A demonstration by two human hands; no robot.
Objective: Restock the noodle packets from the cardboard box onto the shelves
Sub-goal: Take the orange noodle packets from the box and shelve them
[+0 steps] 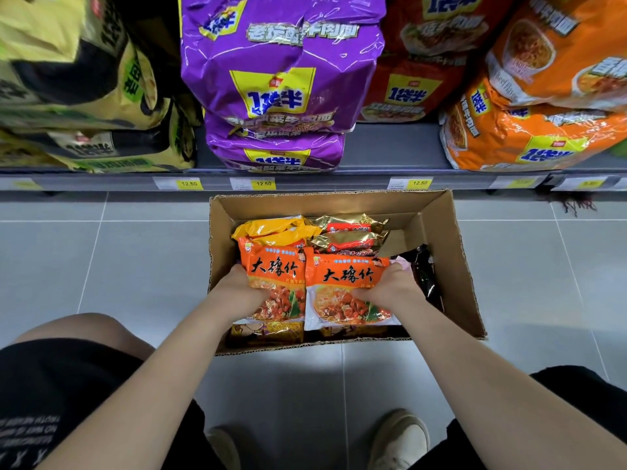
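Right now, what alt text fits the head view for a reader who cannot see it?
Over an open cardboard box on a tiled floor, the left hand and right hand each grip an orange noodle packet. Behind it, a shelf holds large noodle multipacks, purple, red and orange.

Black shorts point(51, 385), white lettering point(30, 432) on the left leg. Forearms point(163, 368) bare. Pale beige shoes point(400, 439), rounded toes.

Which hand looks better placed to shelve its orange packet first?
Probably the right hand: it grips the orange plastic noodle packet lying on top, overlapping the other orange packet held by the left hand, and the bare grey shelf patch sits toward its side.
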